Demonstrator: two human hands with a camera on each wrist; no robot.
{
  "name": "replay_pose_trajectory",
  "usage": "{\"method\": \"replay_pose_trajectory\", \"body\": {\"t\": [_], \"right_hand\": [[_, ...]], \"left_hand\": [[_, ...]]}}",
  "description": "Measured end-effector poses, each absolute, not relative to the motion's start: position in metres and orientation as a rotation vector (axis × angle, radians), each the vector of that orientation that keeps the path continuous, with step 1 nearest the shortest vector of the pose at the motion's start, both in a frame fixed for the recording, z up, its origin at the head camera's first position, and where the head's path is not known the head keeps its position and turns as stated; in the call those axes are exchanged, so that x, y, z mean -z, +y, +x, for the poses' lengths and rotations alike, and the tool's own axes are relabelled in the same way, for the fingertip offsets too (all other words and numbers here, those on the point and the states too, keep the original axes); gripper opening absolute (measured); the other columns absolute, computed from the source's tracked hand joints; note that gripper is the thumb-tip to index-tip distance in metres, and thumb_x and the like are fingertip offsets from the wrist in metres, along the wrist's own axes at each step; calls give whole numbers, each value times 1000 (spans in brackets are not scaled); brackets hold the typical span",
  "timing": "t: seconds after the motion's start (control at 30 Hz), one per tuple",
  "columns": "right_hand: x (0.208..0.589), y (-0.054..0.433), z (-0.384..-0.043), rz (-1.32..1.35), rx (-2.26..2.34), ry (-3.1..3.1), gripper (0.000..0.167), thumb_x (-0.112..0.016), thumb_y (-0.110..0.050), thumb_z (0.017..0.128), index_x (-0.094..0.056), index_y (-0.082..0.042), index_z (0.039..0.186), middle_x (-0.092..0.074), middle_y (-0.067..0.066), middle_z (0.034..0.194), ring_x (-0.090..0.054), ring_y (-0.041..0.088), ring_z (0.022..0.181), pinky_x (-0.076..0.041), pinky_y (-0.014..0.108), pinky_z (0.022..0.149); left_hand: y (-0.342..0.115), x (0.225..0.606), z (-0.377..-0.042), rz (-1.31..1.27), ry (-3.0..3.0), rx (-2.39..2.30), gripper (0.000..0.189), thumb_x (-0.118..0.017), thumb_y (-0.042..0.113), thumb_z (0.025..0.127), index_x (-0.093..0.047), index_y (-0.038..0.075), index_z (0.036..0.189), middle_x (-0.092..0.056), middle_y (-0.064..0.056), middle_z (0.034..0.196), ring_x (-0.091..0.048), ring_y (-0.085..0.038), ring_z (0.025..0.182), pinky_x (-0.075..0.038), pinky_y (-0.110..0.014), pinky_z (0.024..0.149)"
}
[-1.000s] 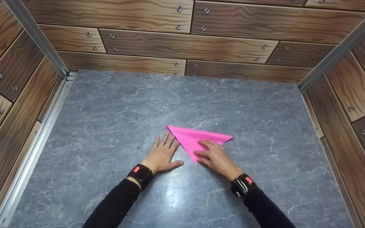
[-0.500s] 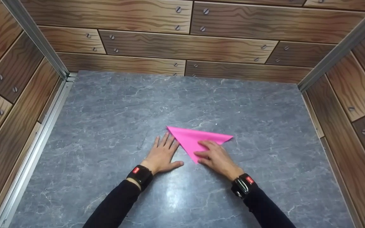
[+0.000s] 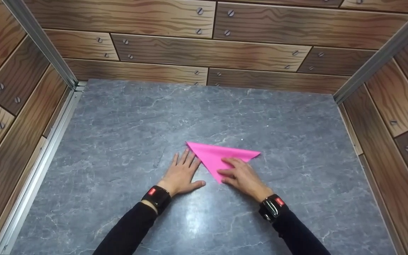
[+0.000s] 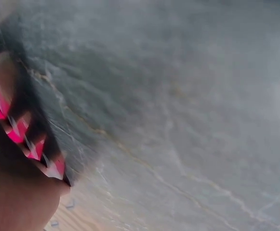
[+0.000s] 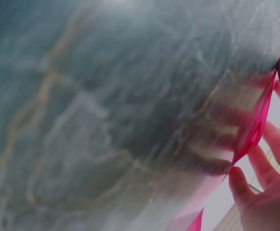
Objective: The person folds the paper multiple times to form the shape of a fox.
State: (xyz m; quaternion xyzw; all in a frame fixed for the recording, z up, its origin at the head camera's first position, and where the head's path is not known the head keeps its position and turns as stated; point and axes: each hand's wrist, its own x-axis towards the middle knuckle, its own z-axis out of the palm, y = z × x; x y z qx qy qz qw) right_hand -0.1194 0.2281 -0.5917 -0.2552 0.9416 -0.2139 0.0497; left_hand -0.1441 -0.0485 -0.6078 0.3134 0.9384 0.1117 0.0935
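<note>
A bright pink sheet, folded to a triangle, lies on the grey marbled tabletop. My left hand rests flat beside its left edge, fingers spread and pointing away from me, thumb out to the right. The index fingertip comes right up to the sheet's edge. On the sheet's lower right part, my right hand touches down with relaxed, slightly bent fingers, covering some of it. The right wrist view shows those fingers spread along the pink sheet. In the left wrist view, only part of my left hand shows.
Wood-plank panels stand along the back, with more on both sides. Grey metal posts mark the back corners, and a pale metal rail runs down the left side. Black bands circle both wrists.
</note>
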Motion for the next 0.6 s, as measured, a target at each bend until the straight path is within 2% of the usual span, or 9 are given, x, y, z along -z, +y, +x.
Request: {"method": "replay_pose_trajectory", "body": {"t": [0.17, 0.23, 0.33, 0.43, 0.6], "right_hand": [[590, 230, -122, -765, 642, 2852, 39, -76, -35, 92, -74, -21, 128, -48, 12, 156, -42, 36, 144, -29, 60, 119], [589, 231, -123, -753, 641, 2844, 39, -77, -34, 92, -74, -21, 128, -49, 11, 156, -42, 36, 145, -29, 60, 119], [588, 233, -124, -754, 643, 2831, 39, -77, -34, 91, -74, -21, 128, -49, 11, 156, -42, 36, 144, -29, 60, 119], [587, 233, -126, -764, 645, 2818, 39, -77, -34, 91, -74, -21, 128, -49, 11, 156, -42, 37, 144, -29, 61, 119], [588, 231, -130, -790, 624, 2795, 40, -76, -35, 92, -73, -21, 129, -48, 13, 157, -43, 37, 144, -29, 60, 119]], "left_hand": [[-50, 606, -140, 933, 2790, -357, 91, -53, 67, 96, -27, 14, 165, -17, -17, 171, -13, -42, 156, -12, -67, 122], [-50, 605, -140, 946, 2831, -381, 82, -57, 62, 98, -38, 13, 160, -28, -18, 167, -23, -41, 154, -18, -66, 121], [-48, 603, -141, 995, 2929, -406, 59, -61, 51, 100, -56, 10, 142, -52, -16, 149, -45, -35, 142, -31, -59, 120], [-45, 600, -143, 1086, 2994, -399, 41, -64, 42, 100, -62, 12, 129, -59, -10, 131, -55, -29, 129, -38, -52, 117], [-42, 602, -142, 1172, 2934, -287, 56, -62, 47, 100, -55, 19, 148, -50, -11, 153, -43, -32, 143, -34, -58, 118]]}}
